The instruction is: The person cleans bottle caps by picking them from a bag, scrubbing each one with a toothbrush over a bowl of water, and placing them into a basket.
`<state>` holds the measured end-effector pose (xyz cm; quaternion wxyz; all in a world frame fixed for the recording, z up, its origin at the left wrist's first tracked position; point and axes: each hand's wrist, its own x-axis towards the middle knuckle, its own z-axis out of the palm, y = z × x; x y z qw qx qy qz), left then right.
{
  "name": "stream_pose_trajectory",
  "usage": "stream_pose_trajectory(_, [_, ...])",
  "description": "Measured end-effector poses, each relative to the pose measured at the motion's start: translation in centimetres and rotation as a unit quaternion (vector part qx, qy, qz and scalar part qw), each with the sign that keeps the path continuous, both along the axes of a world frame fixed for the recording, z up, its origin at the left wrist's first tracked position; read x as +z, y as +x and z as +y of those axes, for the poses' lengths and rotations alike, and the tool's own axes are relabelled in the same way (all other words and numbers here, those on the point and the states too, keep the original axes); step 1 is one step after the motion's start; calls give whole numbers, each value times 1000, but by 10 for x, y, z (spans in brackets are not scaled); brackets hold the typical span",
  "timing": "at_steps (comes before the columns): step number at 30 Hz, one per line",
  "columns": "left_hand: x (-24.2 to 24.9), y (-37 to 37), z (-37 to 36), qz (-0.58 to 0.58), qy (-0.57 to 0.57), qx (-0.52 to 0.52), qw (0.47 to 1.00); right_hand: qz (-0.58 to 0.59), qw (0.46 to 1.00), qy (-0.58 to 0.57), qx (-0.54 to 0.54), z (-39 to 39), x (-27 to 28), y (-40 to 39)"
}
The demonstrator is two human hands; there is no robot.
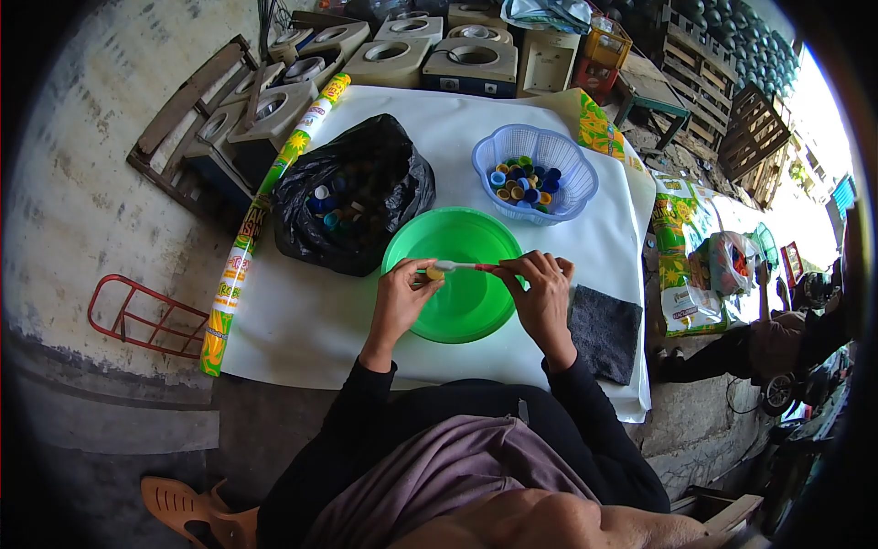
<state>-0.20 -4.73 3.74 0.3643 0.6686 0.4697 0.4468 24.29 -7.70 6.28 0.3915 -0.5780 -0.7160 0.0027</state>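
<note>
Over the green basin [462, 320], my left hand [407, 291] pinches a small yellowish bottle cap [434, 274]. My right hand [540, 295] grips a red and white toothbrush [466, 266], whose white head touches the cap. Behind and to the left of the basin, a black plastic bag [302, 224] lies open with several bottle caps inside. A blue-violet plastic basket [581, 174] at the back right holds several blue, yellow and green caps. Beside my right forearm lies a dark grey cloth [604, 334].
The white-covered table [302, 339] has a rolled patterned sheet [247, 238] along its left edge. A red metal rack [137, 316] leans at the left wall. Beige appliance shells [389, 62] stand behind. Another person [777, 343] is at the far right.
</note>
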Motion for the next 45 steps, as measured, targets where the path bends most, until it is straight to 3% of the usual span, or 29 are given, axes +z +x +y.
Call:
stream_pose_trajectory(3, [-3, 1, 2, -45, -53, -21, 997, 1, 1000, -15, -13, 1, -10, 0])
stream_pose_trajectory(6, [3, -2, 4, 3, -84, -2, 996, -36, 996, 29, -73, 11, -18, 7])
stream_pose_trajectory(9, [-4, -4, 11, -99, -115, -7, 988, -103, 995, -2, -1, 10, -22, 11])
stream_pose_trajectory(14, [0, -3, 17, -134, -163, -35, 977, 28, 999, 7, -46, 3, 1, 9])
stream_pose_trajectory(18, [7, 6, 16, -178, -219, -51, 958, 22, 1000, -2, 10, -3, 1, 9])
stream_pose_trajectory(21, [5, 8, 17, -181, -187, -39, 965, 38, 999, 36, -7, -7, 0, 9])
stream_pose_trajectory(22, [4, 5, 19, -176, -224, -48, 957, 24, 999, 27, -8, -8, 0, 9])
stream_pose_trajectory(25, [2, 9, 15, -97, -168, -54, 979, 27, 999, -9, 15, -12, -7, 8])
stream_pose_trajectory(26, [0, 9, 16, -129, -191, -58, 971, 12, 1000, 6, -8, -13, -8, 6])
stream_pose_trajectory(29, [-1, 6, 16, -2, -43, -44, 998, -27, 999, 21, -28, -19, -3, 11])
stream_pose_trajectory(33, [7, 5, 7, 45, 55, -18, 997, -13, 998, 22, -57, -31, -9, 17])
stream_pose_trajectory(36, [19, 11, 2, 100, 25, 17, 994, -1, 999, 11, -51, -39, -16, 22])
stream_pose_trajectory(39, [13, 8, 19, 205, 53, -39, 977, 7, 999, -2, -38, -44, -23, 24])
stream_pose_trajectory(45, [53, 54, 94, 230, 222, -118, 940, 3, 1000, 5, -21, -49, -25, 24])
